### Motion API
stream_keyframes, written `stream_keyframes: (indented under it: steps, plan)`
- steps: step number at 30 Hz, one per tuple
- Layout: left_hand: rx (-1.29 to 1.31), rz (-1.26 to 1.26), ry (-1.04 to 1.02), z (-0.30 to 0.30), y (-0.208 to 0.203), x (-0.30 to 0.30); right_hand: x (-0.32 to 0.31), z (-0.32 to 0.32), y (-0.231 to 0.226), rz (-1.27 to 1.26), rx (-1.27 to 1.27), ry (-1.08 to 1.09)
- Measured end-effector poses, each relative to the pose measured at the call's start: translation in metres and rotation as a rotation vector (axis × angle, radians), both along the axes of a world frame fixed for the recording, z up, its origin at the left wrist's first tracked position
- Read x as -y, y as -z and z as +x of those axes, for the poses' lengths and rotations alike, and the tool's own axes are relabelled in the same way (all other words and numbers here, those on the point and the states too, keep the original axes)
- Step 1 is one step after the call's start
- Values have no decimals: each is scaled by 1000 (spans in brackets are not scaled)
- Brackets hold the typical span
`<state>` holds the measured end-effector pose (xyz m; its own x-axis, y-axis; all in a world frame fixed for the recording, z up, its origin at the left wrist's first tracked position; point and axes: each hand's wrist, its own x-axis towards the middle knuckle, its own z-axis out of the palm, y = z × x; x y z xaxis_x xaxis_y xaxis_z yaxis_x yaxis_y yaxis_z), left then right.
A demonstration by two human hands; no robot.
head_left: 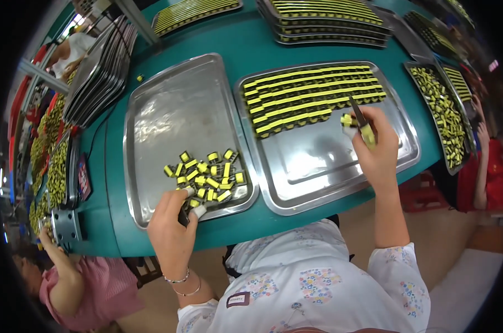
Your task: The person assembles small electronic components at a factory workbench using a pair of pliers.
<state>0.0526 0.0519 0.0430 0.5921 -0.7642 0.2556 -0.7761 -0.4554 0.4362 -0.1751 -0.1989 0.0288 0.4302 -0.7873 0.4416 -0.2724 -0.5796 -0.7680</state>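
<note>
L hand, near edge of L tray: thumb & forefinger, white-capped, slightly apart amid loose yellow-topped pcs; from here I can't tell if they grip any. R hand, over R tray: fingers curled shut round dark-bladed tool, w/ single yellow-topped pc by the thumb tip, just nearside of neat rows.

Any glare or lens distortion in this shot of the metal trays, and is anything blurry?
Head view: pale glare mottles the left tray, and a sheen shows on the bare part of the right tray; in the same head view, fisheye distortion bows the green table edge, the corners go black, and the yellow-topped parts near the left hand look fairly clear.
</note>
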Motion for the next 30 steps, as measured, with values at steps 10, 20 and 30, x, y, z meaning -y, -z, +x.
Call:
stream_keyframes:
  steps: [10, 20, 30]
  plan:
    - [149, 53, 58, 7, 5, 3, 47, 4, 15, -146, -308, -7]
    - [212, 96, 222, 22, 0, 2, 48, 13, 24, -167, -338, -49]
    - [13, 2, 237, 35, -8, -10, 43, 10, 18, -224, -284, -52]
